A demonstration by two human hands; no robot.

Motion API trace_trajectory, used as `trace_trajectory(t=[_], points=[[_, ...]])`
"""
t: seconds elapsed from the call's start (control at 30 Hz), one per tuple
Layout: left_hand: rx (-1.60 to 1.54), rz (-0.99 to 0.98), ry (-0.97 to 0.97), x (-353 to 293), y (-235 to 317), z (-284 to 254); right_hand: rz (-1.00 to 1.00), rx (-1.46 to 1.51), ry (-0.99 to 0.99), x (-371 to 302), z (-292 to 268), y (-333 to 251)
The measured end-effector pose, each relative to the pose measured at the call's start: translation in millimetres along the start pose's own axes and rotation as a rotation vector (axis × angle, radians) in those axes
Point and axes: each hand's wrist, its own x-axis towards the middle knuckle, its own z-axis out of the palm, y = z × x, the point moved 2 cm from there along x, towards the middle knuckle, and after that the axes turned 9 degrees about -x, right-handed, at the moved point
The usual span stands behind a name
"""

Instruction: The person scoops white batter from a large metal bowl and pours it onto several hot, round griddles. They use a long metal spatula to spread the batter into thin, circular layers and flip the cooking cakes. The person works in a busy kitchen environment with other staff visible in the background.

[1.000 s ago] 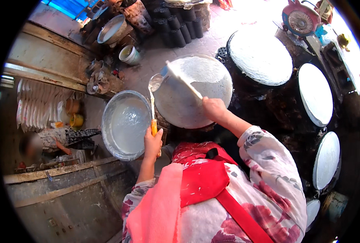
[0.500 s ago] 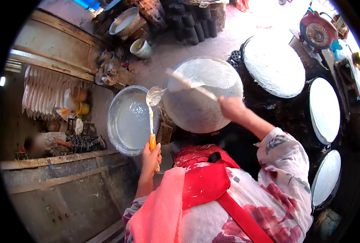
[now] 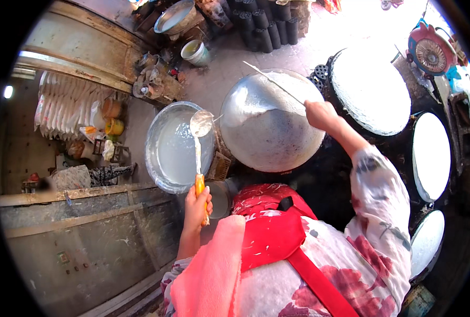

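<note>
My left hand [image 3: 197, 207] is closed round the orange handle of a metal ladle [image 3: 201, 123]. The ladle's batter-smeared bowl hangs over the right rim of a wide basin [image 3: 151, 145] of white, milky batter [image 3: 177, 148]. In my right hand [image 3: 322, 115] is a thin, flat spreading stick [image 3: 274, 82], gripped at its near end. It reaches left across the far part of a big round griddle [image 3: 277, 145]. Pale wet batter [image 3: 245, 100] coats the griddle's far half, while the near half shows grey, speckled metal.
Three round griddles with white tops curve down my right side, the largest [image 3: 369, 92] being farthest. A pink fan [image 3: 430, 53] stands beyond them. Black coal cylinders [image 3: 264, 34], a bucket [image 3: 195, 53] and another basin [image 3: 174, 18] are at the back. A person [image 3: 71, 178] is behind the left counter.
My right hand has moved right and away from me, sweeping the stick to the griddle's far side. The pale batter's edge has shifted. My left hand still holds the ladle near the basin.
</note>
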Motion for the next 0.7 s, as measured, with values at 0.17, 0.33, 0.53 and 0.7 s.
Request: trace_trajectory(t=[0.17, 0.33, 0.53, 0.7], points=[[0.003, 0.005, -0.010, 3, 3, 10, -0.315, -0.042, -0.114, 13, 9, -29], [0.053, 0.031, 0.006, -6, -8, -5, -0.426, -0.075, -0.197, -58, 1, -42], [0.612, 0.338, -0.184, -27, -39, -32, -0.229, 0.017, -0.158, -175, 4, -29], [0.526, 0.287, -0.481, -14, -52, -19, 0.098, 0.046, -0.082, -282, 29, -33]])
